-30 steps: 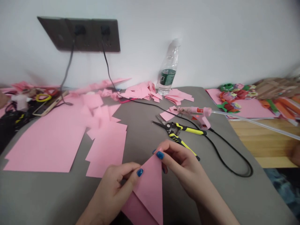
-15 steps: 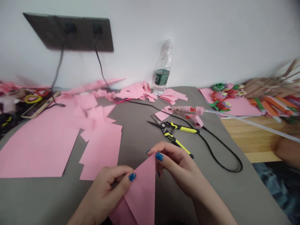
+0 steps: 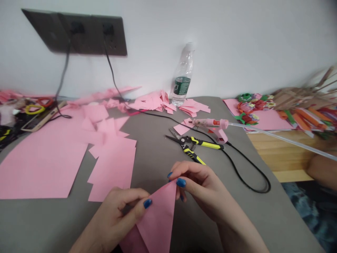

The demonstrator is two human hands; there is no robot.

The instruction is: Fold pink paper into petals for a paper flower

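A folded sheet of pink paper [image 3: 159,219] is held up between my two hands, its lower end cut off by the bottom of the view. My left hand [image 3: 126,211] pinches its left edge, thumb in front and fingers behind. At the pointed top corner, my right hand [image 3: 197,184] grips the paper between thumb and index finger. Just beyond the right hand lies a pair of black and yellow pliers-like cutters [image 3: 196,144], handles spread. Stacked pink paper pieces [image 3: 113,168] lie left of the hands.
A pink glue gun [image 3: 213,124] with a clear glue stick and looping black cable rests behind the cutters. A water bottle [image 3: 181,86] stands against the wall among pink scraps. Large pink sheets [image 3: 44,168] are at left, paper flowers [image 3: 255,105] at right. Another person's arm [image 3: 322,170] shows.
The paper's pointed corner has dipped slightly and shifted right with my right hand. My left hand keeps its pinch, and the view has moved a little.
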